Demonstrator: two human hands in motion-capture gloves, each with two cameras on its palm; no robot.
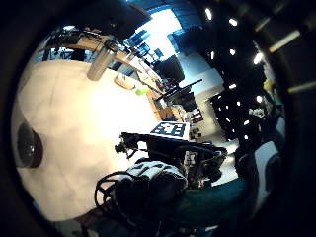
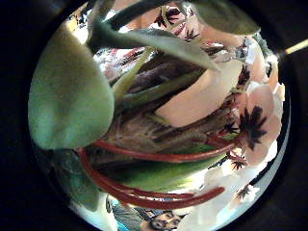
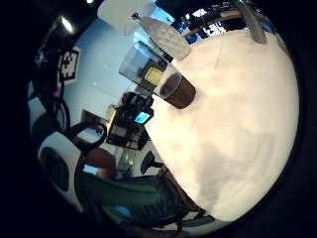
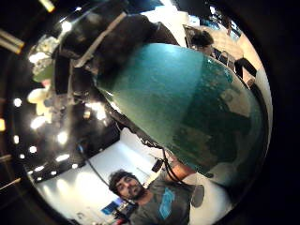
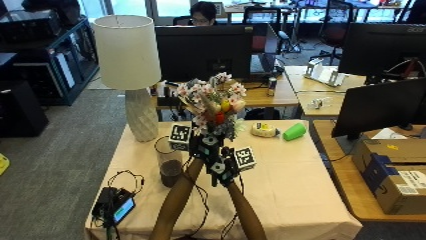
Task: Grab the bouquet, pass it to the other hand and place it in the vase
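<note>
1. A person sits at a table with a beige cloth [image 5: 293, 175], and both forearms reach up over the middle of it.
2. The left hand [image 5: 200, 141] in a black glove is raised above the table and holds the bouquet of pale pink and white flowers with green leaves [image 5: 212, 102] upright by its stems, with the fingers curled round them.
3. In the left thumb side palm view the bouquet [image 2: 159, 120] fills the picture, so the leaves, stems and petals are very close to that palm.
4. The right hand [image 5: 224, 169] in a black glove is just beside the left one, at about 5 o'clock from it, under the stems. I cannot tell if its fingers are open or closed.
5. The clear glass vase with a dark base [image 5: 170, 167] stands on the cloth at about 8 o'clock from the hands, near them.
6. A white table lamp with a ribbed base [image 5: 136, 75] stands at 10 o'clock from the vase, at the far left corner.
7. A green cup [image 5: 293, 131] lies near the far edge, at 3 o'clock from the bouquet.
</note>
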